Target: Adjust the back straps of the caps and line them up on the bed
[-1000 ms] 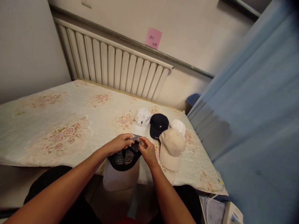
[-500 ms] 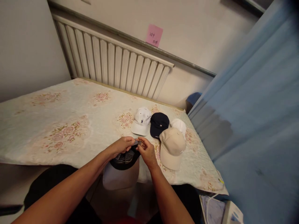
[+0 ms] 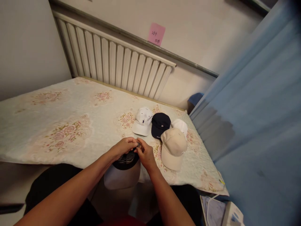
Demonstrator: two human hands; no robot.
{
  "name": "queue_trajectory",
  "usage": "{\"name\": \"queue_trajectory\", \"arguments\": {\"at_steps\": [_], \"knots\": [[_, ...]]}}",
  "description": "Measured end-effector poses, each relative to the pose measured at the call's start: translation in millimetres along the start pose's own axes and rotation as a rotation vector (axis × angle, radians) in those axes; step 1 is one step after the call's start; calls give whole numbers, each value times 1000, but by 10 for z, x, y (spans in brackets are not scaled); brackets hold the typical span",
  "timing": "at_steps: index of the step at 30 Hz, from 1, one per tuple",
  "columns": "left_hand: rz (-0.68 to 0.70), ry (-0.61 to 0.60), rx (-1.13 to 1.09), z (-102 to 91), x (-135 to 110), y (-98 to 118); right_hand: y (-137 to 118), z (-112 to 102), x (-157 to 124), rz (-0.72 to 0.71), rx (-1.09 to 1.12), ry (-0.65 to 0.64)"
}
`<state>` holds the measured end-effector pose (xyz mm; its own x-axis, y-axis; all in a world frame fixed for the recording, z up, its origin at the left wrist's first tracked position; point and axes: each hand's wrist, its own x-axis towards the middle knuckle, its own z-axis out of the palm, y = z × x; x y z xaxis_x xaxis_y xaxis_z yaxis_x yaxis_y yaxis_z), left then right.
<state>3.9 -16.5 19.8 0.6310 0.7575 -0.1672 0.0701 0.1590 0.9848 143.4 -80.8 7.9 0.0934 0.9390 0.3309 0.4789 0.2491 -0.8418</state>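
Note:
A baseball cap (image 3: 122,179) with a greyish brim and a black inside hangs at the bed's front edge, its hollow facing up and its brim toward me. My left hand (image 3: 125,146) pinches the cap's back strap from the left. From the right, my right hand (image 3: 144,152) grips the same strap near its small buckle, fingertips almost touching the left ones. The fingers largely cover the strap and buckle. Just beyond lie a white cap (image 3: 142,121), a dark navy cap (image 3: 161,125), a beige cap (image 3: 174,147) and another white cap (image 3: 180,126) partly behind it.
The caps rest on a bed with a floral cover (image 3: 98,125). A radiator (image 3: 113,56) and a wall with a pink note (image 3: 156,34) stand behind. A blue curtain (image 3: 246,125) hangs at the right. A white box (image 3: 233,215) sits low at the right.
My hands have drawn closer together over the strap, and less of the strap shows between the fingers. The cap's inside has tilted slightly. The other caps have stayed in place.

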Motion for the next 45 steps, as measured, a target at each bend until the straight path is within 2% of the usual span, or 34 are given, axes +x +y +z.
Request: {"name": "queue_trajectory", "arguments": {"at_steps": [5,11,14,19,30,45], "knots": [[34,24,-52,3,14,-35,-65,-5,-4,-54,-21,25],[37,-43,-186,-149,-24,-81,-82,-108,-38,43,45,148],[35,-64,-233,-211,-43,-106,-27,-132,-53,63,44,170],[24,-82,-251,-209,-64,-103,24,-87,-62,40,17,140],[31,-104,-157,-95,-99,-63,-196,-52,-51,-115,-115,14],[37,-223,-169,-193,-103,-135,-109,-116,-76,-56,14,-55]]}}
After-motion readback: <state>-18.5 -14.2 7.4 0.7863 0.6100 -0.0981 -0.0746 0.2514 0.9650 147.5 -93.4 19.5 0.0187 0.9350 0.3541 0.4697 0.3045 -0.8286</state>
